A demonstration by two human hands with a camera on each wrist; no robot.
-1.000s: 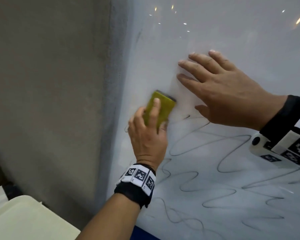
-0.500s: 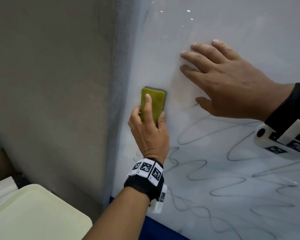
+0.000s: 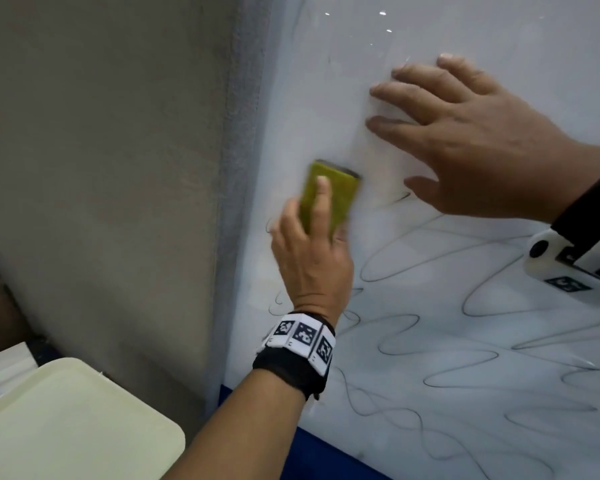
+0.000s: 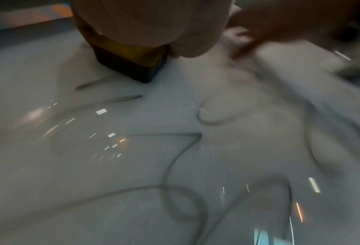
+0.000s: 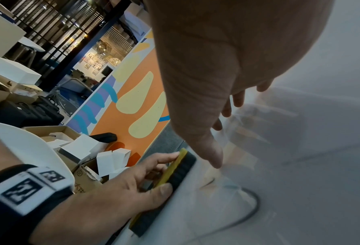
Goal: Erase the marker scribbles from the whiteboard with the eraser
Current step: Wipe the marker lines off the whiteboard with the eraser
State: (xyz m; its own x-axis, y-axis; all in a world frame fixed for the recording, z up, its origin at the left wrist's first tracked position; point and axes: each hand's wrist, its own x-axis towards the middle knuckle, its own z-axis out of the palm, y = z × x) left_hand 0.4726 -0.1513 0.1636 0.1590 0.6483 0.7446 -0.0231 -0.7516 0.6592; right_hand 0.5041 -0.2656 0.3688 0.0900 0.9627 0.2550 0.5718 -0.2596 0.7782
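Fingers of the left hand (image 3: 312, 251) pinch the yellow-backed eraser (image 3: 328, 195) flat to the whiteboard (image 3: 465, 26), its long axis pointing up. Remaining scribbles (image 3: 430, 327) lie below and to the right, while the right hand (image 3: 475, 143) rests spread on the board just beside.

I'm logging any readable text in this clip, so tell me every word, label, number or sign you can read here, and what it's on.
No readable words or numbers.
Left wrist band: black-and-white square coded markers, no letters.
Right wrist device: the same kind of markers, no letters.
Cardboard box: dark printed characters, too blurred to read.
Whiteboard: only looping marker scribbles, no writing.
Eraser: no label visible.
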